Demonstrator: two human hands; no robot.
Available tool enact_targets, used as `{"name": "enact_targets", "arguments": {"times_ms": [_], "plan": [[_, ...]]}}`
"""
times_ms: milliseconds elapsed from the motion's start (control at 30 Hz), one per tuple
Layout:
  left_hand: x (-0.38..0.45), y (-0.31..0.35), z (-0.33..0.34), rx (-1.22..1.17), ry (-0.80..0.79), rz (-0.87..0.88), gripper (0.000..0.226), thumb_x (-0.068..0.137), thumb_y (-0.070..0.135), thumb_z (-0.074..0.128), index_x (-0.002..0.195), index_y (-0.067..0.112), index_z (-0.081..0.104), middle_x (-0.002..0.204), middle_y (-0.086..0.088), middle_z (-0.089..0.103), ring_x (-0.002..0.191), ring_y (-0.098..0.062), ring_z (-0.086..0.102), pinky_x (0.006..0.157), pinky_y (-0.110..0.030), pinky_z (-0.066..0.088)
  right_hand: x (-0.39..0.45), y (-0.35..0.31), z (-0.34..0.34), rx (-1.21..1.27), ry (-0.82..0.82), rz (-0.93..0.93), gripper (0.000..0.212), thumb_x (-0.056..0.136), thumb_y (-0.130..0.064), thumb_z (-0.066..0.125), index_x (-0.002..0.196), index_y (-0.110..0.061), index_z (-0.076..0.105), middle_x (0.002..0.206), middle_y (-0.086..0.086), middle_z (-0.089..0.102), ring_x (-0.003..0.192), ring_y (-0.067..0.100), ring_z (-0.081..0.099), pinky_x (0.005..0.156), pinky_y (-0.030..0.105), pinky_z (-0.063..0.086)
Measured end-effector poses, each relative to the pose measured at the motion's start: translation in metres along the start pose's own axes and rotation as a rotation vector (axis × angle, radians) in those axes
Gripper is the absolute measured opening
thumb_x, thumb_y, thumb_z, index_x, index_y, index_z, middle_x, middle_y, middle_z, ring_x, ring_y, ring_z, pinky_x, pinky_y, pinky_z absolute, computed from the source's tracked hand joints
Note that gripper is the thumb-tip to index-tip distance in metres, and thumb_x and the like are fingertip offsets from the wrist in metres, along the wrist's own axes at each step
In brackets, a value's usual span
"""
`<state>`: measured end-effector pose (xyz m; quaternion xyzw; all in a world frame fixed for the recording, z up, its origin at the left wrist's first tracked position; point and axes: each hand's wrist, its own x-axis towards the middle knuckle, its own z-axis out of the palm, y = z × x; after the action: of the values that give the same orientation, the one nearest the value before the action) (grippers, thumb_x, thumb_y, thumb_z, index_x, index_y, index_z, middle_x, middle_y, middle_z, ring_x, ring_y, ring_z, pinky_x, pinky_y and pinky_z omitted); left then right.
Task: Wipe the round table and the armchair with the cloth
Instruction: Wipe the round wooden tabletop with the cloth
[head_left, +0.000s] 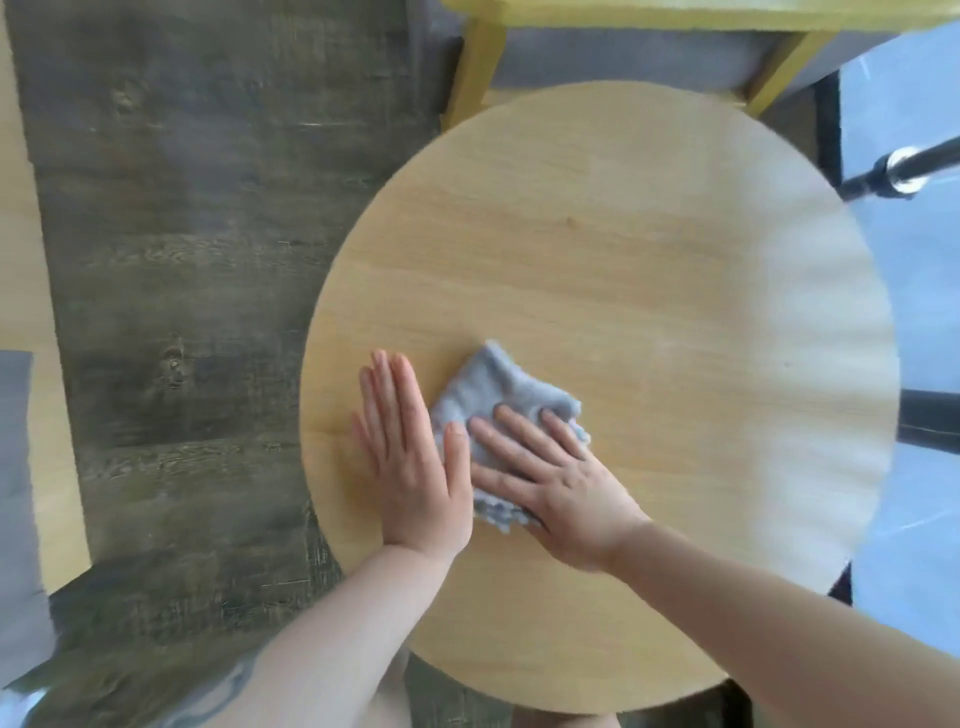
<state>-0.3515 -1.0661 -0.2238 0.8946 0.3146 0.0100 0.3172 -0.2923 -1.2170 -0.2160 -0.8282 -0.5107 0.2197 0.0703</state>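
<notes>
Two flat hands on the round surface (623, 270).
I press the grey cloth (498, 395) down with my right hand (561, 478), fingers spread for wiping; my left hand (410, 457) lies open beside it, bracing.

Overhead view of a round wooden table (649, 270). The right hand (566, 478) presses flat on a crumpled grey cloth (498, 389) near the table's left side; the left hand (410, 457) lies flat just beside it, thumb touching the cloth. A yellow-framed armchair (478, 62) stands beyond the table, on dark plank floor (182, 260).
</notes>
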Motion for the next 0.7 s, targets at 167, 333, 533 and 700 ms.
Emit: {"name": "enact_targets", "arguments": {"times_ms": [167, 333, 533, 700], "plan": [[0.026, 0.027, 0.017, -0.037, -0.043, 0.098, 0.063, 0.099, 0.037, 0.025, 0.152, 0.010, 0.004, 0.159, 0.000, -0.004, 0.148, -0.018, -0.004, 0.118, -0.039, -0.006, -0.011, 0.118, -0.035, 0.139, 0.251, 0.591, 0.070, 0.082, -0.029, 0.038, 0.149, -0.039, 0.019, 0.160, -0.008, 0.009, 0.147, 0.014, 0.001, 0.118, 0.046, 0.007], [0.025, 0.040, 0.038, 0.095, -0.047, 0.095, 0.064, 0.097, 0.039, 0.026, 0.152, 0.008, 0.016, 0.160, -0.007, 0.011, 0.147, -0.020, 0.006, 0.117, -0.039, -0.001, -0.003, 0.044, -0.017, 0.261, 0.320, 1.013, 0.079, 0.083, -0.022, 0.042, 0.150, -0.040, 0.004, 0.160, -0.006, -0.008, 0.146, 0.016, -0.012, 0.118, 0.038, -0.009], [0.015, 0.045, 0.046, 0.074, -0.019, 0.096, 0.063, 0.097, 0.036, 0.028, 0.152, 0.008, 0.017, 0.160, -0.007, 0.012, 0.147, -0.019, 0.006, 0.118, -0.036, 0.000, -0.007, 0.117, -0.034, 0.255, 0.366, 0.860, 0.074, 0.087, -0.018, 0.049, 0.150, -0.041, 0.017, 0.160, -0.009, 0.004, 0.147, 0.013, -0.003, 0.119, 0.042, 0.000], [0.018, 0.048, 0.052, 0.109, 0.037, 0.036, 0.063, 0.094, 0.034, 0.031, 0.150, 0.005, 0.023, 0.158, -0.011, 0.020, 0.146, -0.024, 0.013, 0.118, -0.041, 0.006, 0.032, 0.053, -0.028, 0.242, 0.206, 0.556, 0.071, 0.088, -0.030, 0.044, 0.150, -0.040, 0.012, 0.160, -0.005, -0.001, 0.147, 0.019, -0.007, 0.118, 0.045, -0.004]]}}
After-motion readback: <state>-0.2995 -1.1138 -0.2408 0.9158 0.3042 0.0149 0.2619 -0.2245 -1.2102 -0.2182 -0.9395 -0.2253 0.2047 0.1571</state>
